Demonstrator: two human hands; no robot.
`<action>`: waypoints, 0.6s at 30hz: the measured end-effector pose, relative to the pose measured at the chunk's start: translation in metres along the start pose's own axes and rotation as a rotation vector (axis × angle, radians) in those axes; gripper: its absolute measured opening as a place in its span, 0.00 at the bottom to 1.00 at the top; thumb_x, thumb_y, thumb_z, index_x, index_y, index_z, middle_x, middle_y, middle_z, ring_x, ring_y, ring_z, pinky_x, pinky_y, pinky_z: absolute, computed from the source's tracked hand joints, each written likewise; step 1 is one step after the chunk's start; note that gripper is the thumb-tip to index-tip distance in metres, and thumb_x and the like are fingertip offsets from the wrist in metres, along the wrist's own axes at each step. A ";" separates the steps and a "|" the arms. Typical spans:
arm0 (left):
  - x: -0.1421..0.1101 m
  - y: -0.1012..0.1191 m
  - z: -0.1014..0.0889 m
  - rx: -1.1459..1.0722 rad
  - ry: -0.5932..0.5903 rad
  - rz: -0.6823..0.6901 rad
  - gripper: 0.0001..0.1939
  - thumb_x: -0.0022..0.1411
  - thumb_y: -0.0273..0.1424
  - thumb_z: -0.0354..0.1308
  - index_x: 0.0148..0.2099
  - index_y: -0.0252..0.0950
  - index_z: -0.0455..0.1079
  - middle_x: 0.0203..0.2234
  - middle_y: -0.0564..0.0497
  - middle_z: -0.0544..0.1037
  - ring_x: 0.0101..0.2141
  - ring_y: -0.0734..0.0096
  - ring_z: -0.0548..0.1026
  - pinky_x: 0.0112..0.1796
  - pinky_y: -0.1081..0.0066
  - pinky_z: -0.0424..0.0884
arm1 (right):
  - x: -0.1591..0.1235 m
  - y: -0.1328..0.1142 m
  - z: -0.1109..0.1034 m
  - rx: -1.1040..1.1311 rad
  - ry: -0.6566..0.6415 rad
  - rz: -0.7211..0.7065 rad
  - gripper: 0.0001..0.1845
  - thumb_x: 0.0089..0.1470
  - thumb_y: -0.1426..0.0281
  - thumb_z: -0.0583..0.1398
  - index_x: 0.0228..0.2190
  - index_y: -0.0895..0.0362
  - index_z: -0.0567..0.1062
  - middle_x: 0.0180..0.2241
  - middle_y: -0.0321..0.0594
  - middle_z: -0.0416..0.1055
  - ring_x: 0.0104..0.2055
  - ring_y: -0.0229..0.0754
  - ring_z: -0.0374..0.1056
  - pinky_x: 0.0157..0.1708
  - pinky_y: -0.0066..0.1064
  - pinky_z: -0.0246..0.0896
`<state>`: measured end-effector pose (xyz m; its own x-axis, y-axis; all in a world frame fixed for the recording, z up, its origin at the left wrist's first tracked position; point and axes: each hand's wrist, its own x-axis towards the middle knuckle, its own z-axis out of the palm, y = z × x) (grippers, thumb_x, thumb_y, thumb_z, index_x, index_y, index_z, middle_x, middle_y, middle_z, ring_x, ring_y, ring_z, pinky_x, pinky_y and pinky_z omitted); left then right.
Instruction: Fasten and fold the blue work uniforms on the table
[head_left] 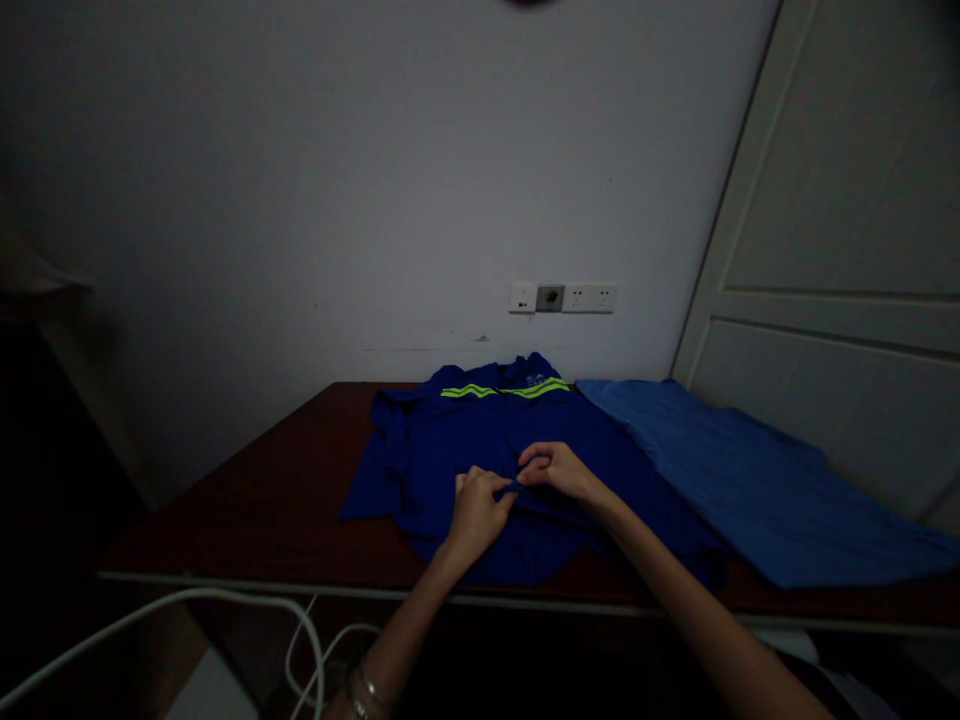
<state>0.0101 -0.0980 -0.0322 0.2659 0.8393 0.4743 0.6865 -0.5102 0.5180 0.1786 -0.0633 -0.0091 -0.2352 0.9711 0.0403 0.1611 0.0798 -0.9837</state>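
A dark blue jacket (pixel 457 440) with yellow-green stripes across the chest lies spread on the table, its collar toward the wall. Over the middle of its front, my left hand (pixel 480 505) pinches the cloth between thumb and fingers. My right hand (pixel 551 470) meets it from the right, fingertips closed on the same front edge of the jacket. The fingertips of both hands almost touch. Whether a button or another fastener sits between them is too small and dark to tell.
A lighter blue cloth (pixel 720 470) lies on the right of the dark red table (pixel 270 490). Wall sockets (pixel 589 298) are above the table's back edge. A white cable (pixel 202 593) loops below the front edge at left. A panelled door (pixel 840 250) stands at right.
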 end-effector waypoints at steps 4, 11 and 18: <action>0.005 -0.008 -0.001 -0.196 -0.068 -0.068 0.09 0.54 0.32 0.56 0.36 0.39 0.77 0.33 0.51 0.79 0.37 0.65 0.72 0.41 0.67 0.62 | -0.003 0.000 -0.001 0.015 -0.035 -0.001 0.15 0.27 0.71 0.66 0.24 0.58 0.72 0.19 0.34 0.74 0.25 0.39 0.70 0.28 0.29 0.61; 0.014 -0.023 -0.005 -0.590 -0.303 -0.204 0.12 0.51 0.35 0.55 0.27 0.32 0.74 0.18 0.55 0.73 0.22 0.75 0.65 0.25 0.75 0.57 | -0.005 -0.002 -0.002 -0.014 -0.062 -0.012 0.18 0.28 0.65 0.68 0.25 0.59 0.72 0.20 0.35 0.73 0.26 0.39 0.69 0.29 0.30 0.61; 0.021 -0.018 -0.012 -0.611 -0.319 -0.238 0.19 0.48 0.39 0.55 0.14 0.34 0.56 0.10 0.60 0.53 0.17 0.82 0.49 0.20 0.75 0.44 | -0.004 -0.002 -0.003 -0.044 -0.086 -0.067 0.17 0.29 0.64 0.68 0.23 0.59 0.72 0.18 0.32 0.71 0.22 0.34 0.65 0.26 0.26 0.57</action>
<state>-0.0047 -0.0738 -0.0228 0.4049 0.9068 0.1175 0.2744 -0.2431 0.9304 0.1818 -0.0664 -0.0064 -0.3283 0.9404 0.0888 0.1833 0.1556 -0.9707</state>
